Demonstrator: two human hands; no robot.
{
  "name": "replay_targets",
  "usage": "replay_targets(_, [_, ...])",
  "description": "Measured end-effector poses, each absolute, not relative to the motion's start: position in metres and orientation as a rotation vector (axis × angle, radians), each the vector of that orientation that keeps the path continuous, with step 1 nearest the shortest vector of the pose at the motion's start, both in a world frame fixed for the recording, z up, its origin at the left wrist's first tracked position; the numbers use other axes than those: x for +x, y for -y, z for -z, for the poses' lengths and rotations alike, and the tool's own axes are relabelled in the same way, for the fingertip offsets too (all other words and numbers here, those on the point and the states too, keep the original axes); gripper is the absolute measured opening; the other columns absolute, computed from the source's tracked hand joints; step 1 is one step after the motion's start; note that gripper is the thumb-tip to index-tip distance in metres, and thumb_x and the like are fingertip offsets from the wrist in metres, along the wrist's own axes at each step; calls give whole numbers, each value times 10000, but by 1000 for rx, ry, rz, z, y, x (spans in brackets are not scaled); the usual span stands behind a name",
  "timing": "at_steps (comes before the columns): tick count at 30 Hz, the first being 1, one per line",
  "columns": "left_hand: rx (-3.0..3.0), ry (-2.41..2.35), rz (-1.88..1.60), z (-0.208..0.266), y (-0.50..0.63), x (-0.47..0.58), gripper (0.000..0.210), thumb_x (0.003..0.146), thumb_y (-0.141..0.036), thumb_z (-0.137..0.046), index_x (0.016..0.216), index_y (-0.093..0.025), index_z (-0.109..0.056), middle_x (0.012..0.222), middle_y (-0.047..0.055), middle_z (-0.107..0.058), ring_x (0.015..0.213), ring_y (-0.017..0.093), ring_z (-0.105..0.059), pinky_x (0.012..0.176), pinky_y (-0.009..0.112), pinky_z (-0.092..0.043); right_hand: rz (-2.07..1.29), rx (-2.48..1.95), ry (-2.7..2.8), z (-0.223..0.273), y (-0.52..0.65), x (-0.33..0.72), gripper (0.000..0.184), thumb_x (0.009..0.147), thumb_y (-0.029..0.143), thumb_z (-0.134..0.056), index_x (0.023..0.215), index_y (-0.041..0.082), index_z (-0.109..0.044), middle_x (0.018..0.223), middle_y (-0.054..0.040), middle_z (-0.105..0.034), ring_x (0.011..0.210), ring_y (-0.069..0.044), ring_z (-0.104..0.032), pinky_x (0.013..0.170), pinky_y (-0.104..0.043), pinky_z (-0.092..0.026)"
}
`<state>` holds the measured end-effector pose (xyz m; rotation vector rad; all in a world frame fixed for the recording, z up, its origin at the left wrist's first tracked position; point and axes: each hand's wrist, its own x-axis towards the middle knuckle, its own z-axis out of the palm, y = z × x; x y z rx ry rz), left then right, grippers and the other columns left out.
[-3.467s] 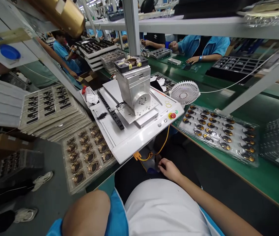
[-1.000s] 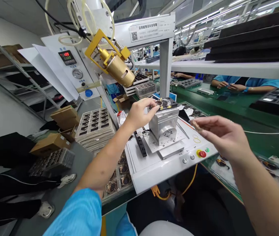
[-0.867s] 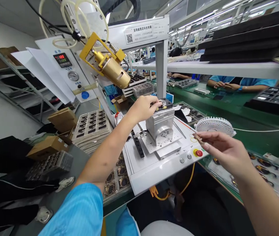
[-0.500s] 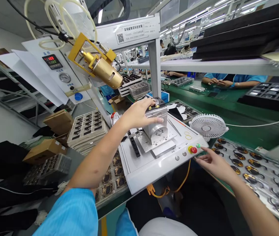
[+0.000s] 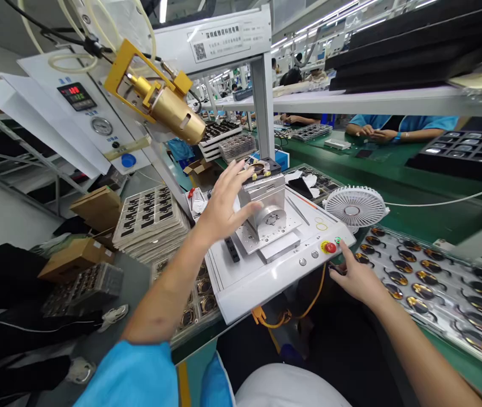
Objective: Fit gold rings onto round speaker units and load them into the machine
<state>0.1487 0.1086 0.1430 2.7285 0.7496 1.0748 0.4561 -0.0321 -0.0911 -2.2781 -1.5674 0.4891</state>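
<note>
My left hand (image 5: pixel 224 206) hovers beside the silver metal fixture (image 5: pixel 262 212), fingers spread and nothing in them. Its fingertips are close to the black holder (image 5: pixel 271 165) on top of the fixture, where a dark round part (image 5: pixel 258 168) with yellow pieces around it sits. On the white machine base (image 5: pixel 245 294), the index finger of my right hand (image 5: pixel 355 277) reaches to the green-lit button (image 5: pixel 338 241) and appears to touch it. The thumb is apart and the other fingers are partly curled. A red stop button (image 5: pixel 330 247) is just left of that fingertip.
A gold cylinder head (image 5: pixel 179 116) hangs tilted above the fixture. Tweezers (image 5: pixel 298 210) and yellow rings (image 5: pixel 321 224) lie on the base. A white fan (image 5: pixel 354 208) stands to the right, above a tray of round coil parts (image 5: pixel 427 278). A co-worker's hands (image 5: pixel 379 134) are across the bench.
My left hand has come off the top of the fixture, moving left with its fingers spreading, uncovering the round part. My right index finger has moved up onto the green button.
</note>
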Motion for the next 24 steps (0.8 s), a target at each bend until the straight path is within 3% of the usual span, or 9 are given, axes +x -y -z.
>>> replay_targets(3, [2396, -496, -1569, -84, -59, 141, 405, 985, -529, -625, 1280, -252, -643, 1345, 104, -684, 1339, 282, -608, 1164, 548, -469, -443, -2265, 1584, 89, 31, 453, 879, 910, 364, -614, 1658, 118, -223, 971, -111, -766, 914, -367, -748, 772, -395, -516])
replay_targets(6, [2064, -534, -1261, -14, -6, 147, 253, 936, -407, -734, 1103, -218, -715, 1157, 104, -736, 1115, 256, -710, 1004, 449, -581, -494, -2224, 1531, 83, 30, 458, 909, 886, 331, -645, 1650, 95, -214, 936, -92, -758, 864, -338, -741, 760, -391, -529])
replay_targets(11, [1303, -748, -781, 70, 57, 167, 388, 937, -437, -738, 1245, -205, -697, 1208, 146, -746, 1123, 274, -740, 1045, 468, -563, -682, -1886, 1518, 74, 62, 447, 648, 835, 352, -734, 1437, 190, -559, 959, -75, -763, 830, -263, -729, 798, -379, -581])
replay_targets(14, [1036, -678, -719, 89, 72, 173, 541, 863, -470, -818, 1324, -236, -657, 1275, 148, -733, 1163, 293, -733, 1089, 501, -533, -893, -1388, 1502, 76, 95, 410, 659, 819, 523, -837, 1366, 226, -619, 1060, -87, -760, 917, -246, -733, 858, -379, -600])
replay_targets(17, [900, -558, -707, 98, 75, 177, 612, 749, -476, -913, 1270, -242, -692, 1264, 144, -746, 1134, 306, -743, 1083, 503, -532, -802, -1195, 1444, 84, 119, 369, 739, 722, 648, -902, 1295, 239, -676, 1023, -83, -728, 915, -245, -712, 812, -370, -600])
replay_targets(21, [818, -561, -722, 108, 73, 181, 642, 595, -449, -1002, 1148, -234, -758, 1143, 117, -784, 987, 290, -772, 929, 442, -595, -649, -1159, 1441, 92, 128, 353, 698, 728, 673, -881, 1248, 243, -699, 973, -73, -699, 872, -232, -677, 753, -355, -586])
replay_targets(24, [816, -595, -740, 108, 72, 180, 591, 608, -372, -1005, 1144, -258, -785, 1134, 99, -785, 906, 235, -767, 832, 372, -599, -638, -1199, 1607, 89, 115, 382, 640, 789, 655, -849, 1242, 226, -709, 1053, -104, -714, 955, -261, -682, 829, -390, -587])
